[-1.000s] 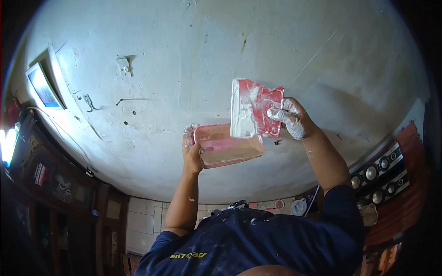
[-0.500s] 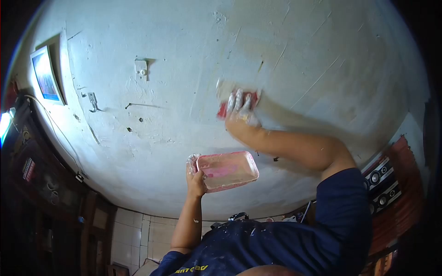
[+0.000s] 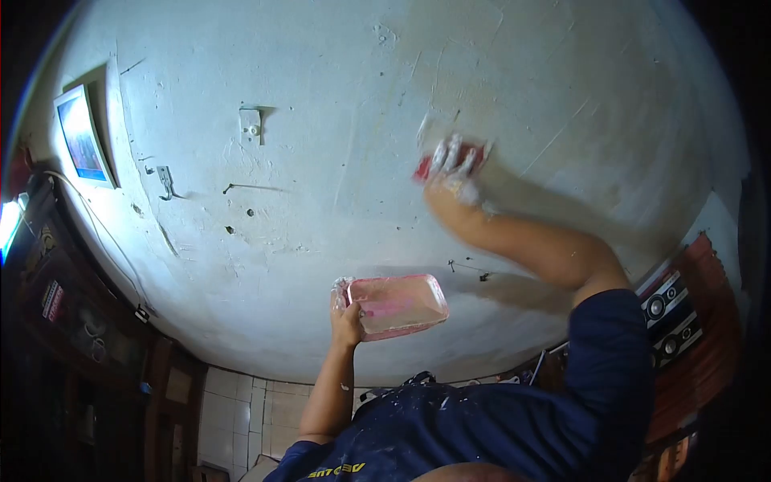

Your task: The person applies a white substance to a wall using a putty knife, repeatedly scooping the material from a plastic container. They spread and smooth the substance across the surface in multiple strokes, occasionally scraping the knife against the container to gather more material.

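Note:
My right hand (image 3: pixel 454 170), coated in white paste, presses a red putty scraper (image 3: pixel 474 156) against the pale wall (image 3: pixel 321 96). Its fingers are spread over the scraper's back, and the blade's pale far edge lies on the wall above them. Lower down, my left hand (image 3: pixel 345 320) grips a pink rectangular plastic tub (image 3: pixel 405 331) by its left end, thumb over the rim. The tub is tilted so its inside faces me, with whitish and pink smears on its bottom. White paste also covers the left fingers.
A metal hook (image 3: pixel 165 183), a white wall fitting (image 3: pixel 250 126) and a framed picture (image 3: pixel 83 136) are on the wall at left. Dark cabinets (image 3: pixel 88 353) stand at lower left. Speakers (image 3: pixel 671 317) stand at right. Nails (image 3: pixel 483 277) stick out near my right forearm.
My right hand has slid the scraper to the right and slightly up along the wall. My left hand and the tub have shifted only a little, slightly lower in view.

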Demonstrator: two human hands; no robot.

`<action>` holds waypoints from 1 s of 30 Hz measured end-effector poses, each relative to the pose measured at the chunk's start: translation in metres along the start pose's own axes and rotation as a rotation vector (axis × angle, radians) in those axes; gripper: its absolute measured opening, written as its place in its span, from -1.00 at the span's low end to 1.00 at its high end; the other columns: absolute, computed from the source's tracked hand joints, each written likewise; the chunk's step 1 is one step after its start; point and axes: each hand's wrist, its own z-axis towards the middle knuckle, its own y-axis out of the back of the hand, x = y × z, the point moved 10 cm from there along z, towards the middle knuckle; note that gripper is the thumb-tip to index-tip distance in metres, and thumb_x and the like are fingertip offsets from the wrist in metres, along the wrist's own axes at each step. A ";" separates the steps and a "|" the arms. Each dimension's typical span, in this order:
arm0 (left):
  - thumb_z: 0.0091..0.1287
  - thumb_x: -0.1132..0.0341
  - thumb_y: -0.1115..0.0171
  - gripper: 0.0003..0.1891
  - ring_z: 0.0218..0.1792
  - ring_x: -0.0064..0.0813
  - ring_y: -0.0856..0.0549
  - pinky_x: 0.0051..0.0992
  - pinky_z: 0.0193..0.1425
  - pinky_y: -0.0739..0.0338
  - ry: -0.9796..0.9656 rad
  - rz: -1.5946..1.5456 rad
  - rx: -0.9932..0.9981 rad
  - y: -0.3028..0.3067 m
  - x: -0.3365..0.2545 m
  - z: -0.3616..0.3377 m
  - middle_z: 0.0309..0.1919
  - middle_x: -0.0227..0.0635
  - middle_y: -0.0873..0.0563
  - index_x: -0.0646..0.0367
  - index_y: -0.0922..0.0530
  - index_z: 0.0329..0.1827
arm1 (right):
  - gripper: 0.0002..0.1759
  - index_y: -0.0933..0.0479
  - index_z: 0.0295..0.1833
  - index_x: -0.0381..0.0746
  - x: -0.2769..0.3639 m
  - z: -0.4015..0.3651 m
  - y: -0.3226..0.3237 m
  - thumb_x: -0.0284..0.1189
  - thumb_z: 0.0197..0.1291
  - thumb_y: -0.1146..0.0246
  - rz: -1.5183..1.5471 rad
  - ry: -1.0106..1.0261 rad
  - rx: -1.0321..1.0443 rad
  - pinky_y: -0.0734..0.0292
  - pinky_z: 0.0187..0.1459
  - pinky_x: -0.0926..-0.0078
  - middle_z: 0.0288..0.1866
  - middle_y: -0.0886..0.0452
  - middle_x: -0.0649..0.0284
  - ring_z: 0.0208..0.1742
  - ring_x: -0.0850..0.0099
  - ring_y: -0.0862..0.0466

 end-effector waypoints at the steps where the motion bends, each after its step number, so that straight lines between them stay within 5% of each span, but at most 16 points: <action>1: 0.13 0.39 0.07 -0.62 -0.05 -0.34 -0.55 -0.39 0.01 -0.51 -0.033 0.004 0.015 -0.003 0.002 0.003 -0.05 -0.21 -0.51 0.29 -0.41 0.03 | -0.45 -0.34 0.20 -0.53 0.041 -0.019 -0.002 -0.45 0.09 -0.07 0.117 0.102 0.048 -0.35 0.02 -0.36 0.28 -0.28 -0.29 0.27 -0.22 -0.32; 3: 0.12 0.39 0.05 -0.60 -0.03 -0.27 -0.54 -0.34 0.04 -0.46 -0.212 0.271 0.014 -0.006 -0.022 -0.006 -0.03 -0.10 -0.50 0.35 -0.41 0.04 | -0.51 -0.43 0.13 -0.48 0.087 -0.059 0.020 -0.49 0.05 -0.09 0.259 0.200 -0.044 -0.45 -0.01 -0.21 0.16 -0.44 -0.19 0.18 -0.15 -0.44; 4: 0.11 0.39 0.02 -0.58 -0.01 -0.20 -0.52 -0.29 0.06 -0.41 -0.404 0.538 0.009 -0.014 -0.042 -0.010 0.00 0.01 -0.49 0.40 -0.40 0.04 | -0.49 -0.41 0.11 -0.51 0.090 -0.069 0.021 -0.49 -0.01 -0.12 0.679 0.342 0.244 -0.50 -0.09 -0.03 -0.02 -0.51 -0.22 0.03 -0.09 -0.53; 5: 0.12 0.37 0.00 -0.58 0.01 -0.13 -0.51 -0.26 0.09 -0.41 -0.340 0.451 -0.044 -0.004 -0.022 -0.009 0.04 0.06 -0.47 0.41 -0.41 0.04 | -0.46 -0.39 0.08 -0.55 0.084 -0.086 0.036 -0.49 -0.07 -0.15 1.097 0.467 0.530 -0.55 -0.17 0.14 -0.20 -0.58 -0.24 -0.12 -0.04 -0.62; 6: 0.14 0.35 -0.02 -0.58 0.03 -0.07 -0.50 -0.23 0.11 -0.40 -0.284 0.358 -0.089 0.006 0.000 -0.007 0.08 0.11 -0.45 0.42 -0.42 0.05 | -0.46 -0.39 0.08 -0.55 0.061 -0.086 0.039 -0.49 -0.07 -0.15 1.077 0.426 0.511 -0.55 -0.17 0.14 -0.20 -0.58 -0.24 -0.12 -0.04 -0.62; 8: 0.13 0.35 -0.02 -0.58 0.01 -0.07 -0.51 -0.22 0.13 -0.40 -0.700 0.944 0.070 -0.021 -0.038 -0.023 0.03 0.09 -0.48 0.41 -0.44 0.03 | -0.48 -0.42 0.10 -0.39 0.015 -0.092 0.046 -0.49 -0.08 -0.17 1.105 0.434 0.439 -0.52 -0.24 0.17 -0.33 -0.60 -0.09 -0.25 0.02 -0.62; 10: 0.11 0.36 -0.03 -0.63 0.00 -0.16 -0.53 -0.27 0.06 -0.45 -0.194 0.171 0.022 -0.007 -0.023 -0.012 -0.05 -0.03 -0.53 0.38 -0.48 -0.03 | -0.76 -0.55 -0.19 -0.30 -0.087 -0.088 0.053 -0.47 -0.01 -0.13 1.080 0.249 0.306 -0.50 -0.23 0.14 -0.39 -0.59 -0.08 -0.31 0.00 -0.62; 12: 0.11 0.38 -0.01 -0.65 -0.04 -0.23 -0.54 -0.31 0.01 -0.48 -0.230 0.214 0.025 -0.005 -0.011 -0.013 -0.10 -0.10 -0.54 0.36 -0.48 -0.05 | -0.88 -0.49 -0.47 -0.32 -0.206 -0.092 0.048 -0.48 -0.02 -0.17 1.222 0.015 0.027 -0.47 -0.27 0.18 -0.54 -0.52 -0.08 -0.39 -0.02 -0.56; 14: 0.10 0.39 0.01 -0.66 -0.07 -0.30 -0.55 -0.36 -0.05 -0.51 -0.252 0.256 0.015 -0.014 -0.020 -0.008 -0.15 -0.17 -0.55 0.34 -0.48 -0.07 | -0.82 -0.48 -0.31 -0.37 -0.337 -0.123 0.024 -0.58 -0.12 -0.25 0.814 -0.646 -0.348 -0.46 -0.16 0.17 -0.34 -0.56 -0.14 -0.23 -0.05 -0.57; 16: 0.10 0.41 0.06 -0.71 -0.16 -0.36 -0.56 -0.42 -0.15 -0.54 0.100 -0.123 -0.038 -0.020 -0.005 -0.009 -0.22 -0.25 -0.55 0.30 -0.51 -0.15 | -0.70 -0.49 -0.16 -0.36 -0.428 -0.121 0.003 -0.51 -0.07 -0.27 0.645 -0.754 -0.460 -0.46 -0.08 0.15 -0.17 -0.57 -0.15 -0.08 -0.08 -0.55; 20: 0.11 0.42 0.09 -0.70 -0.22 -0.35 -0.58 -0.42 -0.17 -0.54 0.000 0.206 0.024 -0.030 -0.011 -0.007 -0.23 -0.23 -0.54 0.32 -0.50 -0.14 | -0.69 -0.46 -0.03 -0.32 -0.540 -0.094 -0.048 -0.51 0.06 -0.10 0.394 -0.892 -0.487 -0.43 0.00 0.10 -0.13 -0.57 -0.11 -0.04 -0.08 -0.53; 22: 0.13 0.40 0.08 -0.71 -0.16 -0.34 -0.56 -0.42 -0.14 -0.53 0.176 -0.059 0.035 -0.039 -0.002 -0.009 -0.19 -0.23 -0.52 0.33 -0.52 -0.17 | -0.66 -0.46 -0.03 -0.34 -0.539 -0.079 -0.057 -0.52 0.02 -0.08 0.439 -0.905 -0.234 -0.46 -0.03 0.10 -0.13 -0.57 -0.15 -0.06 -0.04 -0.57; 23: 0.12 0.40 0.05 -0.70 -0.07 -0.28 -0.55 -0.32 -0.06 -0.51 -0.156 0.442 0.091 -0.045 -0.029 -0.009 -0.17 -0.18 -0.54 0.34 -0.53 -0.14 | -0.63 -0.47 -0.03 -0.37 -0.527 -0.075 -0.077 -0.52 -0.02 -0.07 0.469 -0.909 0.006 -0.50 -0.07 0.09 -0.13 -0.56 -0.20 -0.09 0.00 -0.60; 26: 0.10 0.40 0.02 -0.68 -0.01 -0.21 -0.52 -0.28 0.03 -0.46 -0.425 0.712 0.147 -0.054 -0.036 -0.017 -0.12 -0.13 -0.54 0.33 -0.53 -0.10 | -0.76 -0.51 -0.21 -0.39 -0.457 -0.055 -0.107 -0.45 0.06 -0.12 0.292 -0.691 -0.234 -0.49 -0.09 0.12 -0.19 -0.58 -0.16 -0.09 0.01 -0.59; 28: 0.07 0.41 -0.05 -0.66 0.00 -0.10 -0.52 -0.25 0.08 -0.42 -0.278 0.551 0.149 -0.046 -0.013 -0.013 -0.06 -0.03 -0.54 0.34 -0.54 -0.08 | -0.78 -0.53 -0.24 -0.42 -0.346 -0.066 -0.100 -0.49 0.04 -0.10 0.493 -0.581 -0.037 -0.51 -0.08 0.10 -0.21 -0.59 -0.15 -0.08 0.03 -0.60; 30: 0.05 0.38 -0.10 -0.65 0.01 0.00 -0.50 -0.21 0.11 -0.38 -0.257 0.439 0.000 -0.025 0.013 -0.012 -0.04 0.05 -0.54 0.35 -0.55 -0.10 | -0.51 -0.42 0.09 -0.50 -0.224 -0.081 -0.116 -0.46 0.03 -0.09 0.367 -0.412 0.111 -0.56 -0.03 0.16 0.01 -0.51 -0.28 0.06 -0.16 -0.54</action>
